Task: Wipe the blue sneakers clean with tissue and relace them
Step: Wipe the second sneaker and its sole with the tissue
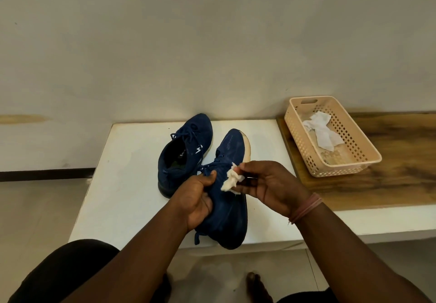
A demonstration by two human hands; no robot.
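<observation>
Two bare hands at work over the near edge of a white rectangular desk [132,184]. Left hand [197,200] curled round the heel end of a dark blue knit sneaker with a cream sole [230,213], thumb up by the blue laces, gripping it tilted onto its side with the sole facing right. Right hand [266,184], pink bands at the wrist, pinching a small crumpled wad of white tissue [232,180] between thumb and fingertips, the wad pressed against the upper of the held sneaker near the collar. Just beyond and to the left, touching or nearly touching the held one, a second dark blue laced sneaker with a white side mark [186,151], upright on the desk, toe toward the wall. Farther right, on a brown wood-grain board [401,161], a beige perforated plastic basket [358,158] holding crumpled white tissue sheets [320,132]. Behind everything, a plain pale wall [212,43]. Below the desk edge, pale tiled floor [212,274].
</observation>
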